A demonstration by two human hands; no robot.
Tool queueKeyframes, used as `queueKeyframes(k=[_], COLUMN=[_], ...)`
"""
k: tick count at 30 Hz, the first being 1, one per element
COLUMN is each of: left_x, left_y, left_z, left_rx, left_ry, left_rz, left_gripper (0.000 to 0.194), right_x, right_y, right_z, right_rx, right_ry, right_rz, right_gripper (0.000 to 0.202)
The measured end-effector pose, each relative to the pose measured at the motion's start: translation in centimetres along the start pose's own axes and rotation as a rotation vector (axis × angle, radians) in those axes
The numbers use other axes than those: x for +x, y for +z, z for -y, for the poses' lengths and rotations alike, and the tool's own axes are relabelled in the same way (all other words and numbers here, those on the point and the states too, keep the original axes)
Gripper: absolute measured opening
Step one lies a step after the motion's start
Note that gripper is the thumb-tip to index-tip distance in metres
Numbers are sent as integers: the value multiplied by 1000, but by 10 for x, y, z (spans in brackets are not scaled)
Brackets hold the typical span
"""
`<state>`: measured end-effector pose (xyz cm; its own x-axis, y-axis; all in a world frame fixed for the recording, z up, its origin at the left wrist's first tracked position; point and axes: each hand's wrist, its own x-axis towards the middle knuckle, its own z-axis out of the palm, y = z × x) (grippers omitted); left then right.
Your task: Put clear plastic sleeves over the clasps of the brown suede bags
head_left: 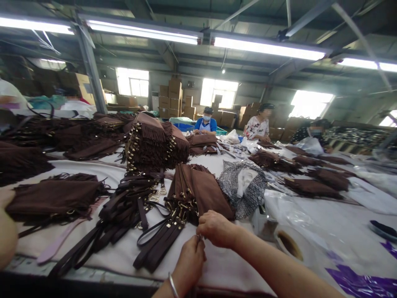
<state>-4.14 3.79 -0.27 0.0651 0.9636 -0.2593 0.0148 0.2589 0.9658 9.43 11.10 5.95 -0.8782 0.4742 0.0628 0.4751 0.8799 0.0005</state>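
Observation:
My left hand (190, 257), with a silver bangle at the wrist, is closed in a pinch close to the table's front edge. My right hand (217, 228) is closed too, its fingertips meeting those of the left. Between them something small and metallic barely shows; its kind is hidden. Just behind my right hand lies a stack of brown fringed bags (208, 192) with gold zippers and clasps. Brown wrist straps (163, 244) hang from their clasps toward me. Left of these is a heap of dark straps (124, 207) with gold hooks.
A taller pile of fringed bags (155, 140) stands behind. Another bag stack (58, 194) lies left, near someone's arm (6, 236) and a pink strip (60, 242). To the right are a grey patterned bag (243, 186), a cardboard-cored roll (290, 244) and purple plastic (362, 281). Several co-workers sit beyond.

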Motion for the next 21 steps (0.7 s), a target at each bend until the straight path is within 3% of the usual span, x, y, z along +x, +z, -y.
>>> queueKeyframes(k=[6, 13, 21], left_x=[-8, -11, -2], left_y=[-11, -3, -15], left_z=[-6, -5, 0], left_rx=[-318, -246, -683], left_ry=[-219, -179, -407], left_rz=[230, 160, 241], left_gripper=[37, 35, 44], right_x=[-9, -12, -10], right_y=[20, 11, 16], right_z=[-1, 0, 3], right_rx=[48, 28, 35], right_ry=[26, 39, 73], right_rz=[-156, -73, -91], right_gripper=[12, 14, 4])
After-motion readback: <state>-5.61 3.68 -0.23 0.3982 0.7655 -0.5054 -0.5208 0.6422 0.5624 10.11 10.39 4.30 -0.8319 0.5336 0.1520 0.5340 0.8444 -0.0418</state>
